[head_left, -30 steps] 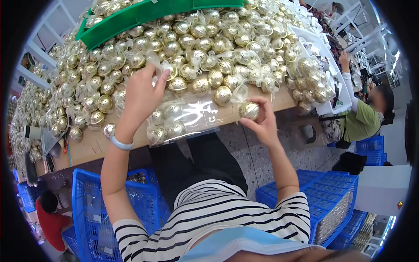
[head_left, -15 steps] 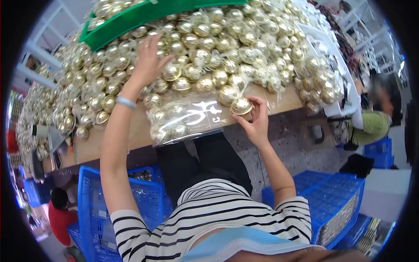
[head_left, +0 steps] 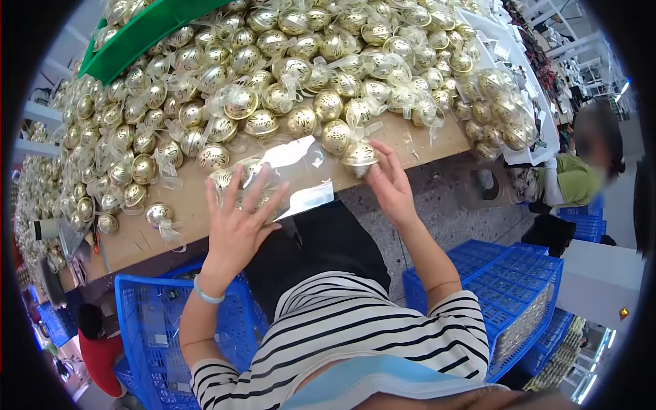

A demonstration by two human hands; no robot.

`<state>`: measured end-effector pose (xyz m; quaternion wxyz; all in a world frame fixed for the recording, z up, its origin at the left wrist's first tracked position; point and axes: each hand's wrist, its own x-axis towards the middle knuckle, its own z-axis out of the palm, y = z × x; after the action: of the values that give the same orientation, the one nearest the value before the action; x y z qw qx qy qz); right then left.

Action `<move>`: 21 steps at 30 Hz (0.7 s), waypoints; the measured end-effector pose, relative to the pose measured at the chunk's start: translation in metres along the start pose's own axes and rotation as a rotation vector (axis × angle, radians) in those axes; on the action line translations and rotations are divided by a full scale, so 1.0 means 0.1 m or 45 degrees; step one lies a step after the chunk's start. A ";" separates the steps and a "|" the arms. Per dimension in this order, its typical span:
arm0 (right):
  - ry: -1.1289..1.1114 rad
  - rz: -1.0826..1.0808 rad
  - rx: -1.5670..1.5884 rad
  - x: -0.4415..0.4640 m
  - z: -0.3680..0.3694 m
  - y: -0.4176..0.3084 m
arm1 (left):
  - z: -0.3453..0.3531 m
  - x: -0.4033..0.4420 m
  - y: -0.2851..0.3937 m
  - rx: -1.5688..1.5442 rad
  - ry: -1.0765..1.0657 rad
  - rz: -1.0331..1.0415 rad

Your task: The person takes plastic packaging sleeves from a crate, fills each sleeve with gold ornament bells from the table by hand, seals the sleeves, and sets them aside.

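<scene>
My left hand lies with its fingers spread over a clear plastic bag at the table's front edge. Gold ball ornaments show inside the bag, partly hidden by that hand. My right hand has thumb and fingers at the right side of a gold jingle bell with a sheer ribbon, close to the bag's right end. Another gold bell touches it from behind. A large heap of similar ribboned bells spreads over the table beyond both hands.
A green tray rests on the heap at far left. At right, bagged bells lie beside a white tray. Blue crates stand below left and right. One person in green is at right, another in red at lower left.
My left hand has come back from the heap and down onto the plastic bag. My right hand has stayed by the same bell, shifting slightly left. The view has turned a little.
</scene>
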<state>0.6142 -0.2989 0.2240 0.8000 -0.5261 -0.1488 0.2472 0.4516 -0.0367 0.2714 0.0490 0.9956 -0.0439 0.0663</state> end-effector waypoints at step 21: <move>-0.494 -0.178 -1.025 0.53 0.63 0.16 | 0.03 -0.16 -0.16 0.048 0.042 0.096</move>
<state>0.6232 -0.2158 0.2339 0.5038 -0.7281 -0.4153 0.2089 0.4374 -0.0198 0.2647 0.0284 0.9928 -0.0794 0.0851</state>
